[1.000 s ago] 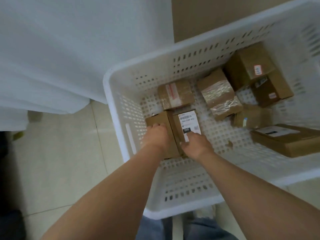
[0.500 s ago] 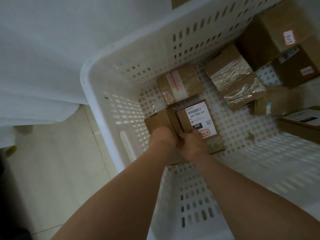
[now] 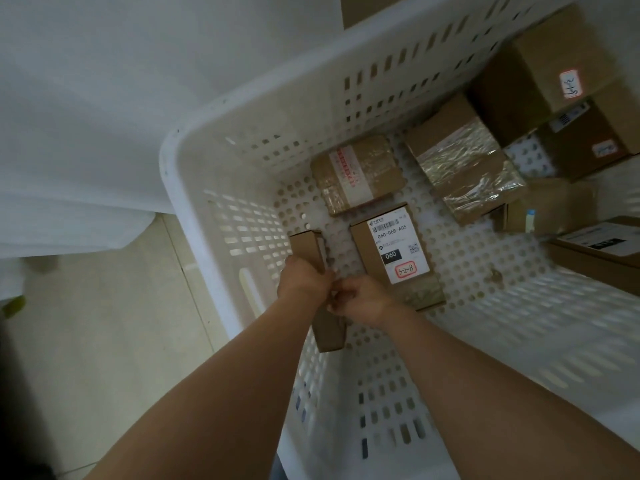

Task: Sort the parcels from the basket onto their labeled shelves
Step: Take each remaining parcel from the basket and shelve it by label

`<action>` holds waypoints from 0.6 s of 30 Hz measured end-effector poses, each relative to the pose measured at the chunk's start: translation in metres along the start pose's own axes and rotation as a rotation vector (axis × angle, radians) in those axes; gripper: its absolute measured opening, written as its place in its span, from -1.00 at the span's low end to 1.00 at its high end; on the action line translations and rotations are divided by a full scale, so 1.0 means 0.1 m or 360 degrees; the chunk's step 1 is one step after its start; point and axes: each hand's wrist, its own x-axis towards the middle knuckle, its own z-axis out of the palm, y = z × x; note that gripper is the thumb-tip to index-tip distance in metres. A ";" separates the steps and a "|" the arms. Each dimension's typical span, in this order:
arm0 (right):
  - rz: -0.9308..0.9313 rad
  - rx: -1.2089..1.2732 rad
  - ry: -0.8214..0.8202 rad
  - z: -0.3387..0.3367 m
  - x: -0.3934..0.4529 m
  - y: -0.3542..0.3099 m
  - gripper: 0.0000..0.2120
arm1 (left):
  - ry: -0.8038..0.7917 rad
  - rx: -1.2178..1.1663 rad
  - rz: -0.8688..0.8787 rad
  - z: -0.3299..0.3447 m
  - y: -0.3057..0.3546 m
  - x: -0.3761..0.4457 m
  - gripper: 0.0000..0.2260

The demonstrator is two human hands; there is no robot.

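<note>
Both hands are on the narrow brown box: left hand (image 3: 304, 280) curled over its top, right hand (image 3: 360, 299) pinching its near side, by the white basket's (image 3: 194, 188) left wall. I'd lift straight up, clearing the labeled parcel (image 3: 391, 251) alongside.

Middle of the narrow box (image 3: 329, 327) hidden under both hands, its label unseen, flat parcel (image 3: 602, 252) far right of it cut by the frame edge, handwriting on the far tall box (image 3: 554, 64) sticker too small to read
</note>
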 end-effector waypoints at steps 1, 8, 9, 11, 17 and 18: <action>-0.0021 -0.0118 -0.0006 -0.02 -0.02 0.00 -0.73 | 0.0006 0.0040 -0.0008 0.01 0.01 0.00 -0.47; 0.0041 -0.0726 0.0123 -0.47 -0.22 0.02 -0.62 | 0.0005 0.0005 0.0001 0.02 0.03 -0.03 -0.40; 0.0069 -0.0703 0.0221 -0.54 -0.26 0.03 -0.65 | 0.0016 -0.0014 0.0016 -0.01 0.04 -0.06 -0.40; 0.0125 -0.0618 0.0387 -0.61 -0.38 0.03 -0.71 | 0.0023 -0.0036 0.0053 -0.10 0.07 -0.16 -0.41; 0.0224 -0.0426 0.0524 -0.66 -0.87 -0.31 -0.70 | -0.0114 -0.0418 0.0023 -0.55 0.20 -0.64 -0.51; 0.0213 -0.0397 0.0549 -0.69 -0.96 -0.39 -0.71 | -0.0141 -0.0504 0.0033 -0.62 0.24 -0.75 -0.55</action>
